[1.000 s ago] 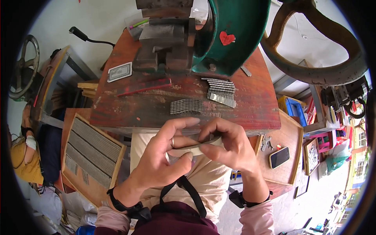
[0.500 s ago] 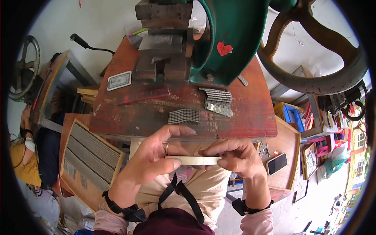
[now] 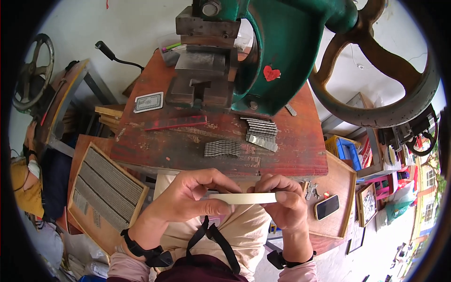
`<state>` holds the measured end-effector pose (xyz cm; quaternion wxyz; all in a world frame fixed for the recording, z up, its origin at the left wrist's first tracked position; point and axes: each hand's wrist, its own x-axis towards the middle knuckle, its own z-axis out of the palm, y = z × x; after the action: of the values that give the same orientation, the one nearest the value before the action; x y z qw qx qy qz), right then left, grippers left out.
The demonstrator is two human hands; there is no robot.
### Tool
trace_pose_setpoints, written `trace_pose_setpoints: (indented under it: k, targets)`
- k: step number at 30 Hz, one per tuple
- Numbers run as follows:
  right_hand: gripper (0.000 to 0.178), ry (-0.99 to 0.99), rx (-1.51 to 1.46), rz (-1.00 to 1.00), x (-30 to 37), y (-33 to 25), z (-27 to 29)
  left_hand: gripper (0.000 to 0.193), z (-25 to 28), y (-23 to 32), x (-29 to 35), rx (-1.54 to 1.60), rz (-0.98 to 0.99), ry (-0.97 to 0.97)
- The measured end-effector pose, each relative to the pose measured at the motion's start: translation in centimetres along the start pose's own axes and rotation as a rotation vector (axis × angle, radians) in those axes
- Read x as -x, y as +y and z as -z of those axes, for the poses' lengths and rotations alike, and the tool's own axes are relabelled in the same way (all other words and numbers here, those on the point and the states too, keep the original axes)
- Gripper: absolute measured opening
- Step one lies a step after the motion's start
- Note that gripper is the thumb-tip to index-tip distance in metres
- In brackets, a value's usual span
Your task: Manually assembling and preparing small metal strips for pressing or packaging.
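A roll of cream tape is seen edge-on in front of my body, just off the near edge of the table. My left hand grips its left end, thumb along the near side and fingers behind. At the other end my right hand pinches it, with the thumb on the rim and the fingers curled over the far side. On the table beyond lie a block of thin grey metal strips and a fanned stack of similar strips.
A green press with a large handwheel stands on the worn red table. A red bar and playing cards lie left. A tray of metal strips is left, a phone right. Another person's arm shows far left.
My hands and the tape roll have shifted slightly. My right fingers have curled in more over the roll's far side. The whole view has tilted a little, so the press sits lower.
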<state>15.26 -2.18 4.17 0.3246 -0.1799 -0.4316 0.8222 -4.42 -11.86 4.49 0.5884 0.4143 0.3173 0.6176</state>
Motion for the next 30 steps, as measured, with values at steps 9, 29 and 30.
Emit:
trace_pose_setpoints:
  k: [9,29,30]
  targets:
    - [0.017,-0.169,0.419,-0.267,-0.1,-1.1,0.0,0.030,-1.3,0.9,-0.1,-0.842,-0.167,0.001]
    - [0.023,-0.217,0.140,-0.141,0.2,0.5,1.0,0.028,-0.9,0.7,0.3,-0.808,-0.430,0.013]
    - [0.022,-0.184,0.188,-0.164,0.2,0.2,0.6,0.030,-0.8,0.8,0.3,-0.842,-0.432,0.017]
